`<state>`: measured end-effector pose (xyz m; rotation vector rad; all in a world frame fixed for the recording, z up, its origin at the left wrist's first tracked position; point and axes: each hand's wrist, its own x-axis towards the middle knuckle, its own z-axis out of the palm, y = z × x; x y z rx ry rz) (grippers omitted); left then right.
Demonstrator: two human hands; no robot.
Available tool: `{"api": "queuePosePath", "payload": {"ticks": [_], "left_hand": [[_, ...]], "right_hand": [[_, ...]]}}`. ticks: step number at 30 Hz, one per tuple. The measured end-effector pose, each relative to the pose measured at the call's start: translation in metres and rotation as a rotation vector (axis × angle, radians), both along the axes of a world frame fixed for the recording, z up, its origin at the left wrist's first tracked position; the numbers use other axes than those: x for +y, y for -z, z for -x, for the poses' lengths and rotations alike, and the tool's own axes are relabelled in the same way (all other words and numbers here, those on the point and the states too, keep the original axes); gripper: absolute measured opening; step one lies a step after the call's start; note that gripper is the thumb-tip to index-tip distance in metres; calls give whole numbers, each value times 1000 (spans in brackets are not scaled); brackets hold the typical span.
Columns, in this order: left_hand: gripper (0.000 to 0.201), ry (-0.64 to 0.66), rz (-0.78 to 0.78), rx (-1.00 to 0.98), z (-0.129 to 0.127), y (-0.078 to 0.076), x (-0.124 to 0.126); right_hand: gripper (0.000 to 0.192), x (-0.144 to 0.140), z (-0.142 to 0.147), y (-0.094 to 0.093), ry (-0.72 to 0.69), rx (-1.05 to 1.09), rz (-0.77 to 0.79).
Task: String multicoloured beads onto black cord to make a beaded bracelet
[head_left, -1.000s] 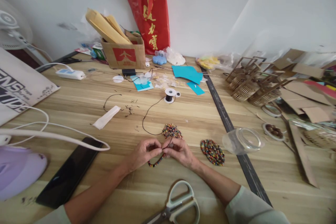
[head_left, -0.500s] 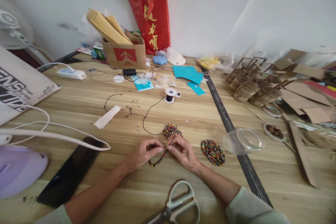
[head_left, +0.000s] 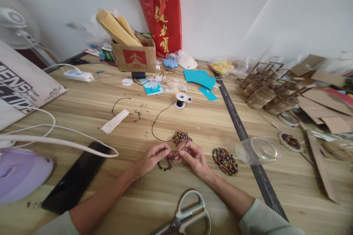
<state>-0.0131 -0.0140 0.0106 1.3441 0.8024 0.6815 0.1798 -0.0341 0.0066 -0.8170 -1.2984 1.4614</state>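
Observation:
Black cord (head_left: pixel 174 151) runs between my two hands, pinched at both sides. My left hand (head_left: pixel 154 157) has thumb and fingers closed on it at the left. On the right, my right hand (head_left: pixel 193 158) pinches the cord, with an end sticking up past the fingers. Below them hangs a small loop of colourful beads, a beaded bracelet (head_left: pixel 164 169), partly hidden by the fingers. Just beyond my hands lies a heap of mixed beads (head_left: pixel 181 136). From there a thin cord curves back to a white spool of black cord (head_left: pixel 180 100).
Scissors (head_left: pixel 193 213) lie near the front edge. Strung beads (head_left: pixel 225 161) and a clear plastic jar (head_left: pixel 257 150) are at right. A black phone (head_left: pixel 74 178) and white cable lie at left. Cord snippets (head_left: pixel 137 115), blue paper (head_left: pixel 200 78) and a cardboard box (head_left: pixel 134 57) are farther back.
The bead loop has drawn into a smaller, rounder ring under my fingers. My hands stay close together with the cord between them. The whole view has shifted slightly.

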Motion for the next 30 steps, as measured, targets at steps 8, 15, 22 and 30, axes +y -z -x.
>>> {"api": "queuePosePath", "payload": {"ticks": [8,15,22,30], "left_hand": [[40,10,265,-117,-1,0,-4],[37,17,166,38,-3,-2,-5],[38,-52,162,98,-4,-1,-3],[37,-126,177,60,-4,-6,-1]], "right_hand": [[26,1,1,3,14,-28,-8],[26,0,1,2,-5,-35,-49],[29,3,0,3,13,-42,-20],[30,4,0,3,24,-31,-5]]}}
